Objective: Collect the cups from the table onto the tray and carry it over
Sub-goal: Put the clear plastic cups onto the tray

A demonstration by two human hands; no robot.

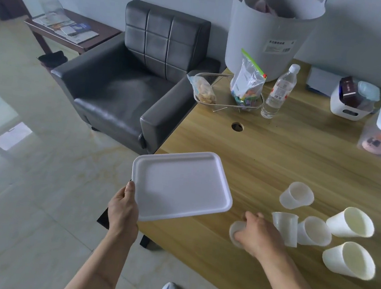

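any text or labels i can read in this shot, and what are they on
None can be read with confidence.
Label on the grey bin: printed characters and a barcode, too blurred.
Water bottle label: too small.
Papers on the side table: blurred.
Tray and cups: no text.

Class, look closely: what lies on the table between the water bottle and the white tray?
In the head view, only bare wooden table with a round cable hole lies between water bottle and white tray.

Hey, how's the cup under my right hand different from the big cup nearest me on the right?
The cup in the right hand looks smaller and translucent; the nearest big cup is larger and opaque cream. The right hand covers the small cup; the big one sits untouched. Both are on the wooden table, not the tray.
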